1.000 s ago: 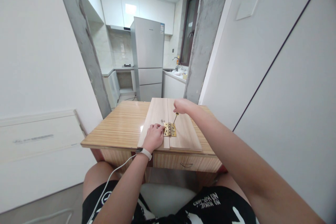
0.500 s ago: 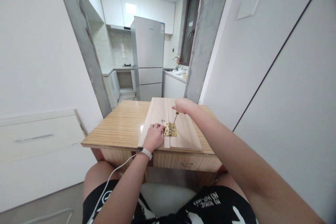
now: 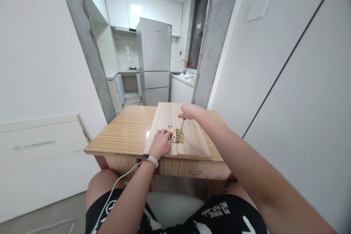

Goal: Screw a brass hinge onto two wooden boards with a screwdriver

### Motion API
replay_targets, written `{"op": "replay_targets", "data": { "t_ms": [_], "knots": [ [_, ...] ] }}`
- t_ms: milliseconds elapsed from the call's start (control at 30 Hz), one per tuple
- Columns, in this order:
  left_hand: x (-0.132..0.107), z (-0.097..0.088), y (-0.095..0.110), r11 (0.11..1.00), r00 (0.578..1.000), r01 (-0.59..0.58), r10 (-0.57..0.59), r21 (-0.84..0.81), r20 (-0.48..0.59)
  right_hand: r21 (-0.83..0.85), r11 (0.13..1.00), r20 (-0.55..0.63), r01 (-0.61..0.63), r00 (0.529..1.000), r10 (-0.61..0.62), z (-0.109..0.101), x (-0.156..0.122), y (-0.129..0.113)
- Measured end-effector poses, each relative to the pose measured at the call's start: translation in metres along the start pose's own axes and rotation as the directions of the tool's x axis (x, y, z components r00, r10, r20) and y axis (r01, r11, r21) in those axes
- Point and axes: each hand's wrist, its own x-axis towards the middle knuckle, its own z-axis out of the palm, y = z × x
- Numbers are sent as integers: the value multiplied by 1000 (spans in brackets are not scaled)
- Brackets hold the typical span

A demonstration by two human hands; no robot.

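Our right hand (image 3: 189,111) is closed around the top of a screwdriver (image 3: 183,123), whose shaft slants down to the upper part of the brass hinge's (image 3: 177,135) right leaf. The hinge lies across the seam between two pale wooden boards (image 3: 196,142) on the striped worktop (image 3: 117,131). We rest our left hand (image 3: 161,141), open with its fingers slightly bent, on the left-hand board, fingertips at the hinge's left edge.
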Motion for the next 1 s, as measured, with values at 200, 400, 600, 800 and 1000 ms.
{"op": "replay_targets", "data": {
  "t_ms": [200,400,600,800,1000],
  "knots": [
    [0,-1,1,1000,1000,3,-3,0,7,2,997,56,-71,996,71,2,4,3],
    [0,-1,0,1000,1000,-5,5,6,6,-47,996,31,71,997,-70,-4,-5,2],
    [0,1,-1,1000,1000,-6,6,11,4,9,999,12,39,999,-39,0,1,6],
    [0,-2,0,1000,1000,-3,3,14,7,46,998,-16,-46,999,46,7,5,8],
    [0,-1,-1,1000,1000,-9,9,23,5,-2,1000,-38,-29,999,28,6,1,7]
  ]
}}
